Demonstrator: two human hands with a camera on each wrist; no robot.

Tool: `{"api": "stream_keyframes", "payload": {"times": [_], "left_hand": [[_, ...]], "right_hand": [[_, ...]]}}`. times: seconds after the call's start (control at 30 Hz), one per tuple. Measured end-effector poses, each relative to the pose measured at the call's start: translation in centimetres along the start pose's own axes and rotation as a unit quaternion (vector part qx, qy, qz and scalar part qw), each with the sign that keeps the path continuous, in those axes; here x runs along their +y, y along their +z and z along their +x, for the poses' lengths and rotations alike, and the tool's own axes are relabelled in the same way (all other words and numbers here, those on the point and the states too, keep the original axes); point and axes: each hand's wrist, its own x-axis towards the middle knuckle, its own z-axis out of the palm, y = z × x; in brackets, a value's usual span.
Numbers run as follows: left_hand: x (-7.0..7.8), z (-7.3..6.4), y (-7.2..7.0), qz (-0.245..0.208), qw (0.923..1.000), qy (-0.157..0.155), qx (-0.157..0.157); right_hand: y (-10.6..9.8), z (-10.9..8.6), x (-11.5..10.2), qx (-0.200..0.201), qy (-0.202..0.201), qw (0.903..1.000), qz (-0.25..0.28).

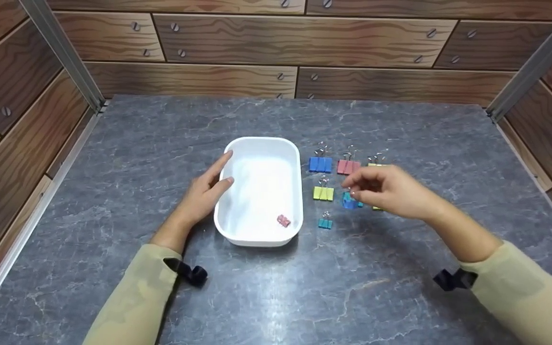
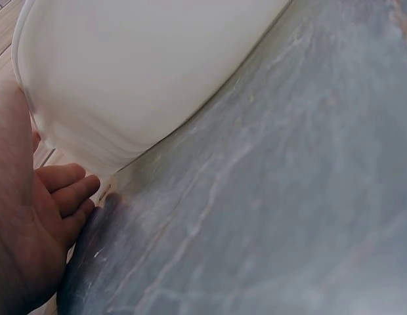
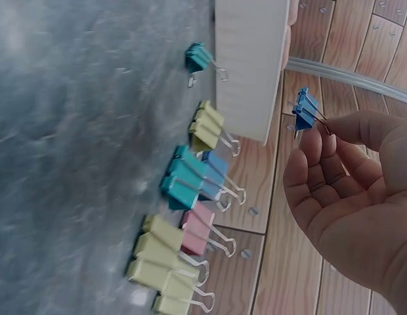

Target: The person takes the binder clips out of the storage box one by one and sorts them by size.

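My left hand (image 1: 201,197) rests on the left rim of a white rectangular container (image 1: 258,237), thumb and index finger lying over the edge. In the left wrist view, its other fingers (image 2: 71,190) are loosely bent outside the wall. My right hand (image 1: 393,192) pinches a small blue binder clip (image 3: 305,110) by its wire handle between thumb and fingertips, above the table right of the container. A small pink binder clip (image 1: 283,221) lies inside the container near its front right corner.
Beside the container stand more binder clips: blue (image 1: 320,164), pink (image 1: 349,166), yellow (image 1: 323,193) and small teal (image 1: 325,223). A larger teal clip (image 3: 184,178) and yellow clips (image 3: 156,252) are partly hidden behind my right hand in the head view. Wood-patterned walls (image 1: 304,40) enclose the grey table (image 1: 352,297).
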Motion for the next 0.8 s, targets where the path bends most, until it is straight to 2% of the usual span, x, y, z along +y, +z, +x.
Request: {"api": "stream_keyframes", "payload": {"times": [0.27,0.57,0.8], "left_hand": [[-0.4,0.0,0.0,-0.017,0.9998,0.006,-0.006],[-0.3,0.0,-0.1,-0.009,1.0,0.004,0.001],[-0.2,0.0,0.0,-0.013,0.9999,0.002,-0.001]], "right_hand": [[0.5,-1.3,1.6,-0.023,0.03,0.9993,0.008],[1.2,-1.8,3.2,-0.046,0.022,0.9987,-0.005],[1.6,-1.9,3.7,-0.056,0.035,0.9977,-0.01]]}}
